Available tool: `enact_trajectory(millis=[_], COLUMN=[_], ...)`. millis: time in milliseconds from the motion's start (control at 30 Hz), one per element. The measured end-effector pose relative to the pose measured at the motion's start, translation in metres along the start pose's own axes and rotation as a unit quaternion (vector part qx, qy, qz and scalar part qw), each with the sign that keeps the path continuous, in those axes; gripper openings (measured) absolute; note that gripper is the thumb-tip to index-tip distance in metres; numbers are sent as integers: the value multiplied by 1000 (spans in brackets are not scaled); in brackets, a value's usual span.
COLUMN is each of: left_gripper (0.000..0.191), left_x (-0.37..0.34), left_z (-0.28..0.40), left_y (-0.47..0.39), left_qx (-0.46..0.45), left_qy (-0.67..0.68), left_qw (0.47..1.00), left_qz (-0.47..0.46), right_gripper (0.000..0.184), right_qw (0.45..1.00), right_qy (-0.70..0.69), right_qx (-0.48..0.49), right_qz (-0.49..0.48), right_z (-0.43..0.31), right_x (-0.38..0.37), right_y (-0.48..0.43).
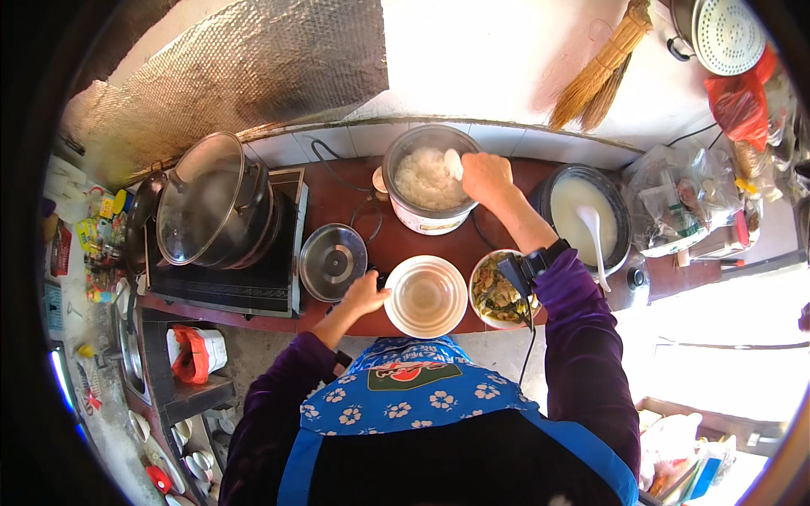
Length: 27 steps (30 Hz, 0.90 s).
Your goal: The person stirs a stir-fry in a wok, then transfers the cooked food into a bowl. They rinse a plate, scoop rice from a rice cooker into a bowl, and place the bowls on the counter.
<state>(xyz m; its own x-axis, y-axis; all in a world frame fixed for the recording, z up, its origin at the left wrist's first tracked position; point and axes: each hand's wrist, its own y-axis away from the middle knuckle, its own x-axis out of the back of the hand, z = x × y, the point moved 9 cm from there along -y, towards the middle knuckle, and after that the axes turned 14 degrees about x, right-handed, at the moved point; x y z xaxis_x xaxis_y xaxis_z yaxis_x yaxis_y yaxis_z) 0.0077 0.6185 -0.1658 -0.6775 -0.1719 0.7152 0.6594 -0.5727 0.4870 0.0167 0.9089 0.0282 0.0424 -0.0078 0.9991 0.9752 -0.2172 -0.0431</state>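
My right hand [487, 180] grips a white scoop [453, 163], whose head is at the cooked rice [429, 178] in an open rice cooker [430, 221]. At the counter's front edge stands an empty ribbed bowl [426, 296]; my left hand [367, 293] is at its left side, with the thumb at the rim and the other fingers by a dark handle. Whether it grips either one is unclear. A steel lid [333, 262] lies just beyond that hand. Under my right forearm is a bowl of cooked vegetables [497, 291]. Farther right, a pot of whitish liquid [582, 218] holds a white ladle [591, 237].
On the left, a dark pot [250, 234] with a tilted glass lid [201, 199] stands on a black stove [221, 291]. Cords run over the red counter [342, 183]. Plastic bags [677, 190] crowd the right end. Straw brushes [604, 66] hang on the wall.
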Motion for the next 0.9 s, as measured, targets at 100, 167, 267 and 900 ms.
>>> enact_trajectory(millis=[100,167,267,900], left_gripper=[40,27,22,58], left_x=[-61,-83,-82,42], left_z=[-32,-37,-21,-10], left_y=[4,4,11,83], left_qx=[156,200,129,82], left_qy=[204,290,348,732], left_qw=[957,916,903,667], left_qz=[-133,-193,-218,-113], right_gripper=[14,15,14,18], right_qw=[998,987,994,886], right_qy=[-28,-48,-24,-434], right_qx=[40,135,103,-147], right_qz=[30,-77,-25,-69], right_z=[-12,-34,-21,16], right_x=[-1,-18,-2,-125], right_y=[-12,-13,-9,-61])
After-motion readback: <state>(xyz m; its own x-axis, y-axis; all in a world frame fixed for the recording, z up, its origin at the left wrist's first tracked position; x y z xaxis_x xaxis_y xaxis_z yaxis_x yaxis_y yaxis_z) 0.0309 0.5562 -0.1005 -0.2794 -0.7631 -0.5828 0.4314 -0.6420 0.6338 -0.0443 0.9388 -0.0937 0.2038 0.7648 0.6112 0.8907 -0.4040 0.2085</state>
